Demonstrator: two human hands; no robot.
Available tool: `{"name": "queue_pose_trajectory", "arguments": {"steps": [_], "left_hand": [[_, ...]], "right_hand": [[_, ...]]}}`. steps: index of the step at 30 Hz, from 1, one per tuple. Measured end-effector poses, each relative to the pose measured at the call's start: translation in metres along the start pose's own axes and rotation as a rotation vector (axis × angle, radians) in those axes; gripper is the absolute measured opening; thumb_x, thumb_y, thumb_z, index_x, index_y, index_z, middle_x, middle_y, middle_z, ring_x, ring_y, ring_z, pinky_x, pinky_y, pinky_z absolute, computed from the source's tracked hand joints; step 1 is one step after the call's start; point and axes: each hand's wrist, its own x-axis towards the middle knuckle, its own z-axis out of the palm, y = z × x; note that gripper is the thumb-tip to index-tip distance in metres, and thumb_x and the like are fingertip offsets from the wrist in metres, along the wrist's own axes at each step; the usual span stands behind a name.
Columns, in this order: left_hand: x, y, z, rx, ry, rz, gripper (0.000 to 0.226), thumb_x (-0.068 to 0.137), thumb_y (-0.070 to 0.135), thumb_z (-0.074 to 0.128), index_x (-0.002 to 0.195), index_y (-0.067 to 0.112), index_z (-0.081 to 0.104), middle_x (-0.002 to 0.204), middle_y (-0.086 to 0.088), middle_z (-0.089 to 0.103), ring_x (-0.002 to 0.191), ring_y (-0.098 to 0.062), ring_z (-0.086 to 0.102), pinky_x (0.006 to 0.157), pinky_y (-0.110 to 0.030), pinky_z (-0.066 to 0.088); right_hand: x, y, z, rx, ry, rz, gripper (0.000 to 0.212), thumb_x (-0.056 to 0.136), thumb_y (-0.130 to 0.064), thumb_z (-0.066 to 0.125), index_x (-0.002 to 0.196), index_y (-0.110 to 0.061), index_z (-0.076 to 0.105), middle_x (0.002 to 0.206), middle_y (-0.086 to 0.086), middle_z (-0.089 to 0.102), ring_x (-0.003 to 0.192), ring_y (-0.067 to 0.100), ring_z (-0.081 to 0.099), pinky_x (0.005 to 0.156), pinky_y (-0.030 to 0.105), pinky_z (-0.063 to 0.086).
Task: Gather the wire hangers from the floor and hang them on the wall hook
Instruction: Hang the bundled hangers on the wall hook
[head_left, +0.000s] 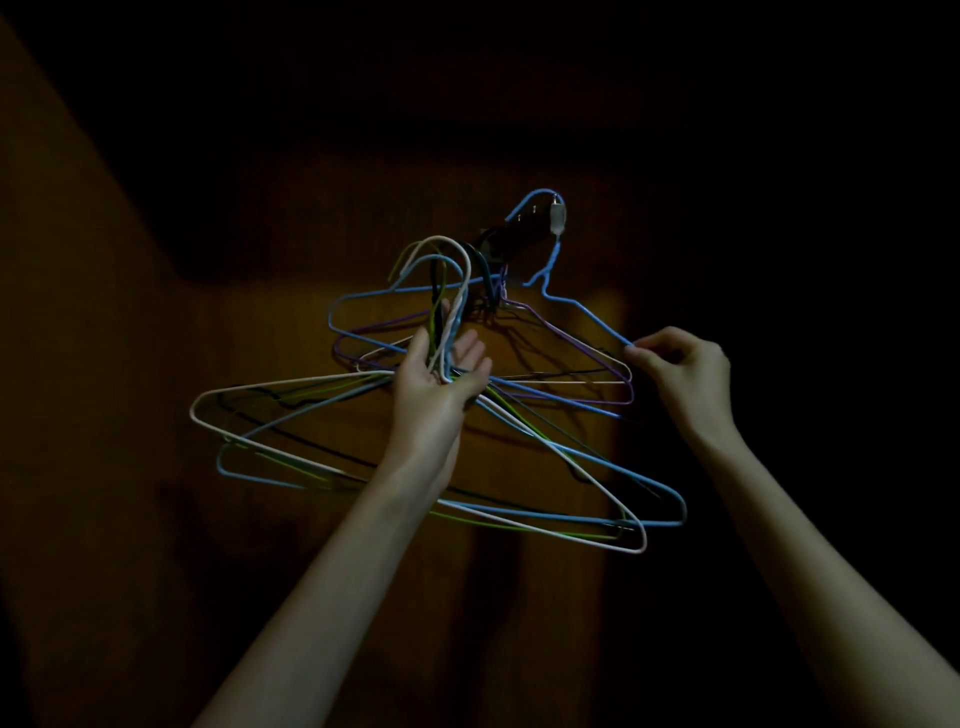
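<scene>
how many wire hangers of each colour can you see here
blue hangers: 3
white hanger: 1
green hanger: 1
black hanger: 1
purple hanger: 1
total: 7, at least; the light is dim and the wires overlap, so more may be hidden in the tangle.

Thin coated wire hangers (519, 499) in matt blue, white, green, purple, dim brown wood-look wall (571, 322)

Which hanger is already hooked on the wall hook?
The blue hanger pinched by the right hand; its top loops over the wall hook. The others lie bundled in the left hand.
</scene>
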Motion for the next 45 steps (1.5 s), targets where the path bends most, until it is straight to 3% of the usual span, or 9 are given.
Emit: {"name": "queue_pose_trajectory", "arguments": {"steps": [3, 7, 13, 19, 24, 28, 34, 37, 45], "left_hand": [[0.013, -0.004, -0.003, -0.008, 0.010, 0.009, 0.082, 0.087, -0.020, 0.046, 0.150, 0.017, 0.009, 0.139, -0.019, 0.046, 0.125, -0.026, 0.050, 0.085, -0.026, 0.050], [0.029, -0.010, -0.007, 0.005, 0.024, 0.022, 0.083, 0.087, -0.018, 0.047, 0.151, 0.018, 0.007, 0.139, -0.018, 0.047, 0.125, -0.026, 0.051, 0.080, -0.023, 0.051], [0.054, -0.019, -0.009, 0.010, 0.047, 0.041, 0.080, 0.086, -0.019, 0.047, 0.150, 0.016, 0.013, 0.138, -0.018, 0.047, 0.123, -0.024, 0.052, 0.083, -0.021, 0.053], [0.069, -0.025, -0.011, 0.038, 0.042, 0.069, 0.070, 0.086, -0.019, 0.048, 0.143, 0.018, 0.031, 0.136, -0.014, 0.050, 0.118, -0.020, 0.054, 0.085, -0.021, 0.053], [0.073, -0.031, -0.011, 0.034, 0.040, 0.069, 0.073, 0.085, -0.019, 0.048, 0.144, 0.019, 0.029, 0.137, -0.014, 0.048, 0.124, -0.022, 0.051, 0.083, -0.024, 0.053], [0.073, -0.034, -0.009, 0.036, 0.035, 0.050, 0.073, 0.085, -0.019, 0.047, 0.143, 0.020, 0.029, 0.139, -0.013, 0.047, 0.126, -0.023, 0.049, 0.071, -0.017, 0.055], [0.070, -0.036, -0.006, 0.036, 0.028, 0.042, 0.067, 0.085, -0.018, 0.049, 0.130, 0.029, 0.035, 0.139, -0.011, 0.048, 0.125, -0.023, 0.050, 0.072, -0.019, 0.052], [0.067, -0.036, -0.007, 0.015, 0.032, 0.040, 0.069, 0.085, -0.019, 0.049, 0.136, 0.024, 0.033, 0.138, -0.014, 0.048, 0.124, -0.025, 0.051, 0.081, -0.023, 0.053], [0.044, -0.031, -0.005, -0.003, 0.049, 0.020, 0.073, 0.087, -0.018, 0.045, 0.147, 0.016, 0.021, 0.139, -0.015, 0.046, 0.125, -0.027, 0.050, 0.092, -0.029, 0.048]], "right_hand": [[0.019, 0.009, 0.024, -0.023, -0.022, 0.014, 0.010, 0.081, -0.026, 0.069, 0.085, -0.017, 0.070, 0.082, 0.003, 0.067, 0.083, 0.021, 0.063, 0.075, 0.045, 0.052], [0.040, 0.017, 0.052, -0.070, -0.041, 0.029, 0.015, 0.082, -0.029, 0.068, 0.085, -0.014, 0.069, 0.082, 0.003, 0.065, 0.082, 0.019, 0.060, 0.071, 0.036, 0.047], [0.067, 0.035, 0.084, -0.054, -0.095, 0.066, 0.011, 0.082, -0.030, 0.068, 0.074, -0.025, 0.061, 0.078, -0.002, 0.062, 0.083, 0.020, 0.061, 0.069, 0.036, 0.046], [0.084, 0.051, 0.107, -0.108, -0.158, 0.110, 0.013, 0.085, -0.028, 0.066, 0.088, -0.015, 0.067, 0.096, 0.004, 0.066, 0.086, 0.016, 0.056, 0.066, 0.028, 0.037], [0.090, 0.062, 0.114, -0.208, -0.176, 0.108, 0.015, 0.085, -0.028, 0.065, 0.092, -0.015, 0.067, 0.100, 0.003, 0.065, 0.087, 0.015, 0.054, 0.068, 0.031, 0.041], [0.087, 0.068, 0.116, -0.250, -0.153, 0.127, 0.017, 0.086, -0.031, 0.064, 0.096, -0.018, 0.067, 0.105, 0.003, 0.065, 0.099, 0.021, 0.059, 0.072, 0.035, 0.046], [0.083, 0.063, 0.109, -0.284, -0.165, 0.087, 0.031, 0.083, -0.027, 0.067, 0.112, -0.015, 0.066, 0.117, 0.009, 0.054, 0.111, 0.026, 0.052, 0.079, 0.033, 0.043], [0.073, 0.053, 0.098, -0.175, -0.174, 0.012, 0.030, 0.082, -0.022, 0.069, 0.111, -0.013, 0.067, 0.113, 0.011, 0.056, 0.108, 0.025, 0.054, 0.087, 0.036, 0.046], [-0.003, -0.020, 0.069, 0.112, -0.411, -0.149, 0.010, 0.086, -0.019, 0.064, 0.092, -0.015, 0.070, 0.089, -0.006, 0.065, 0.087, 0.006, 0.059, 0.076, 0.015, 0.043]]}}
